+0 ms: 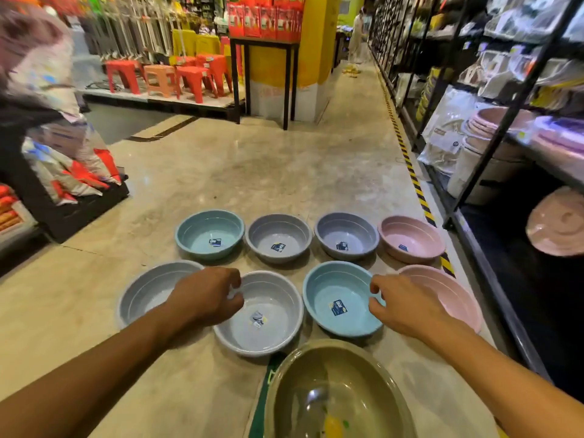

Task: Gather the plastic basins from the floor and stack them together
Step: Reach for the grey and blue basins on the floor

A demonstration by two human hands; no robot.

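Several plastic basins sit in two rows on the shop floor. The far row holds a teal basin (209,233), a grey basin (278,238), a blue-grey basin (346,235) and a pink basin (410,238). In the near row are a grey basin (148,290), a second grey basin (268,320), a teal basin (339,298) and a pink basin (448,292). My left hand (208,295) curls over the far left rim of the second near grey basin. My right hand (399,303) hovers with fingers apart at the near teal basin's right rim. An olive basin (338,390) lies closest to me.
Black metal shelving (505,121) with stacked basins and trays lines the right, edged by yellow-black floor tape (414,181). A display stand with bags (63,172) stands at left. Red stools (189,77) and a black table (265,74) stand farther back. A person (357,36) stands far down the aisle.
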